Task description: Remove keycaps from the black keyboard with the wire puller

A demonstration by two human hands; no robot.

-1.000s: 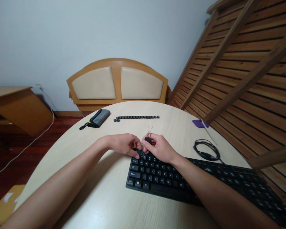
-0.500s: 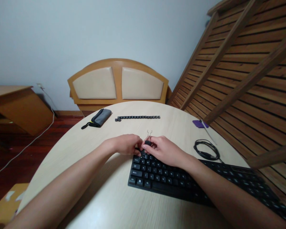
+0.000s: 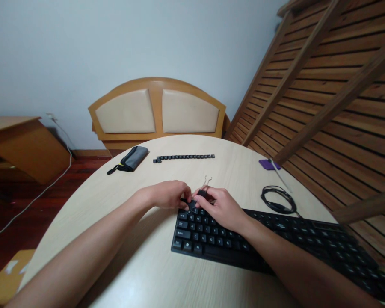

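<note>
A black keyboard (image 3: pixel 218 252) lies on the round table, its right part running toward the lower right under my right forearm. My right hand (image 3: pixel 223 205) is above its upper left keys, closed on a keycap puller (image 3: pixel 202 193) with a black body. The puller's two thin wire prongs point up and away from the keys. Beside it, my left hand (image 3: pixel 171 194) has bent fingers closed at the keyboard's upper left corner, the thumb on the key area. My fingers partly hide the keys there.
Farther back, small black keycaps (image 3: pixel 186 157) stand in a row, with a few at its left end. A grey and black pouch (image 3: pixel 134 158) lies left of them. At right are a coiled cable (image 3: pixel 277 199) and a purple item (image 3: pixel 269 164) with a thin stick across it.
My right hand and the keycap puller have shifted slightly right and down, the puller tilting a little. My left hand stays at the keyboard's corner. The view has moved slightly.
</note>
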